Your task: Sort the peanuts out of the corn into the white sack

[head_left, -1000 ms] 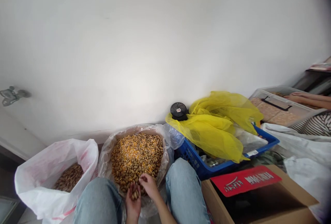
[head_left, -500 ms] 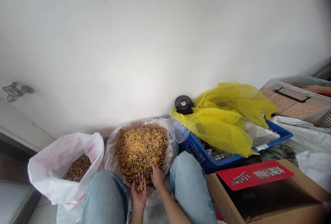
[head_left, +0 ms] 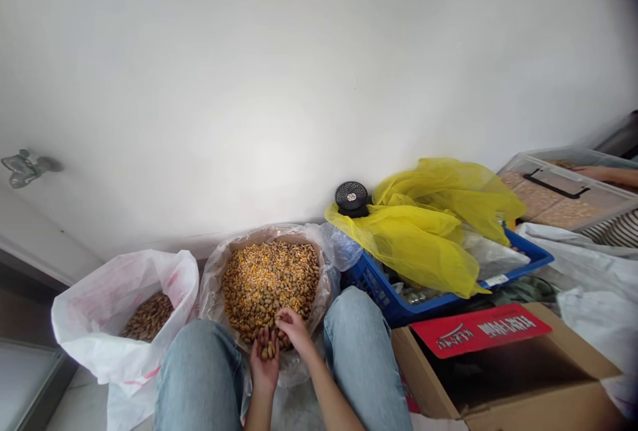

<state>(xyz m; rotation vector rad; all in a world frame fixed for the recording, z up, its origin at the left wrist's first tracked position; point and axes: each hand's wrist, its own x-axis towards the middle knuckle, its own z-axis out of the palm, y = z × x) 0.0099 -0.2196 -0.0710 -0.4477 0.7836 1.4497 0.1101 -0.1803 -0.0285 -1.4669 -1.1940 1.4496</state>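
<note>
Tally: you had two bare hands, left (head_left: 264,368) and right (head_left: 294,329); one clear plastic sack (head_left: 212,298); one white plastic sack (head_left: 94,331); one blue plastic basket (head_left: 371,288); one round black fan (head_left: 351,197); one brown cardboard box (head_left: 428,384); one co-worker's hand (head_left: 598,172).

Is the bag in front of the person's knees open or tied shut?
Open: the clear plastic bag gapes wide, showing corn kernels mixed with brown peanuts, and the left hand cups some at its edge.
</note>
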